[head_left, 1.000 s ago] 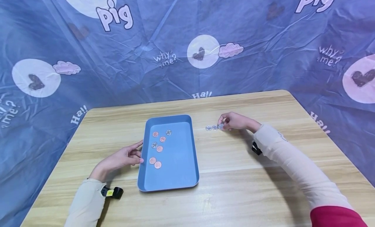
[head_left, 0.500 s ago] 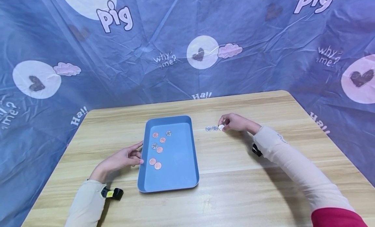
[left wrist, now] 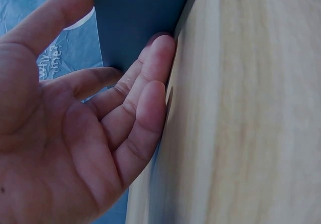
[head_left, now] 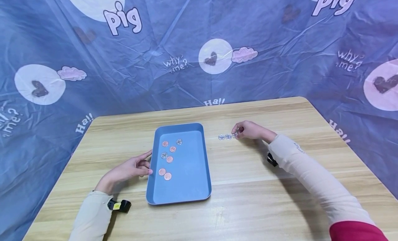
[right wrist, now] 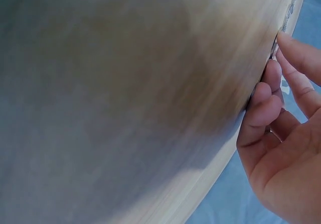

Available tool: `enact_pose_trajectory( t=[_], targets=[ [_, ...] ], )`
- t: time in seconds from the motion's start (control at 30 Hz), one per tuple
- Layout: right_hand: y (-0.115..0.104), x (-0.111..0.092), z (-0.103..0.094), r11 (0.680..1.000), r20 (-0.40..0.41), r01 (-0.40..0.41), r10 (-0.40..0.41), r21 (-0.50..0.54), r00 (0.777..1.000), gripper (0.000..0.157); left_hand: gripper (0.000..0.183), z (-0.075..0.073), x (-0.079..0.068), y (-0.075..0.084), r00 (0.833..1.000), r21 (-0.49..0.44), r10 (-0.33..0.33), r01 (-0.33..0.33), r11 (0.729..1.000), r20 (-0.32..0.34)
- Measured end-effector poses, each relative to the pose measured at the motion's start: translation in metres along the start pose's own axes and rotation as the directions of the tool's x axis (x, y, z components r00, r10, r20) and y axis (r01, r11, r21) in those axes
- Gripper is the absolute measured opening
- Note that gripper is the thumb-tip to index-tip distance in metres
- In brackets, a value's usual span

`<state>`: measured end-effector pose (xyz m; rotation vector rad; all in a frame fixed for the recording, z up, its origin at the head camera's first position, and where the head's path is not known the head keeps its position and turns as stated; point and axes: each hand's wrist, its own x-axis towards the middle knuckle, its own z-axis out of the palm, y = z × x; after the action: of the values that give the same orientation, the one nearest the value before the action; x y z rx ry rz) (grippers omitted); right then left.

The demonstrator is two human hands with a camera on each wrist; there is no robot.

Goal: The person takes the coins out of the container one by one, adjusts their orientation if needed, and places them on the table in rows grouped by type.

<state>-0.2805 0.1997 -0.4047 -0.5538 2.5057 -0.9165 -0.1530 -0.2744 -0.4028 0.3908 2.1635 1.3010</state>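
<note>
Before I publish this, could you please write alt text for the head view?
A person's right hand pinches the rightmost of three round silver coins in a row on a pale wooden table. The left hand holds a blue rectangular tray containing five copper-coloured coins and two silver ones.

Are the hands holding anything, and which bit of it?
The left hand holds the tray by its left side. The right hand touches the rightmost coin; whether it's pinched, I can't tell.
</note>
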Motion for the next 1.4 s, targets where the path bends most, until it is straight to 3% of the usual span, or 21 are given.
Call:
enact_pose_trajectory(
  t=[0.7,1.0,1.17,1.4],
  targets=[
    [-0.007,-0.014,-0.016,0.997,-0.043,0.028,-0.025,0.068,0.999,0.029,0.09,0.0,0.002,0.0,1.0,0.0,-0.015,0.015,1.0,-0.006],
    [-0.03,-0.02,-0.024,0.994,-0.034,0.044,-0.041,0.104,0.999,0.032,0.09,0.0,0.001,-0.001,1.0,0.018,-0.017,0.017,1.0,-0.016],
    [-0.045,-0.02,-0.02,0.993,0.003,0.05,-0.05,0.105,0.999,0.033,0.09,0.0,0.002,-0.001,1.0,0.005,-0.019,0.019,1.0,-0.012],
    [-0.069,-0.02,-0.009,0.984,0.063,0.113,-0.123,0.138,0.99,0.032,0.091,0.0,0.001,-0.001,1.0,-0.002,-0.017,0.017,1.0,-0.012]
  ],
)
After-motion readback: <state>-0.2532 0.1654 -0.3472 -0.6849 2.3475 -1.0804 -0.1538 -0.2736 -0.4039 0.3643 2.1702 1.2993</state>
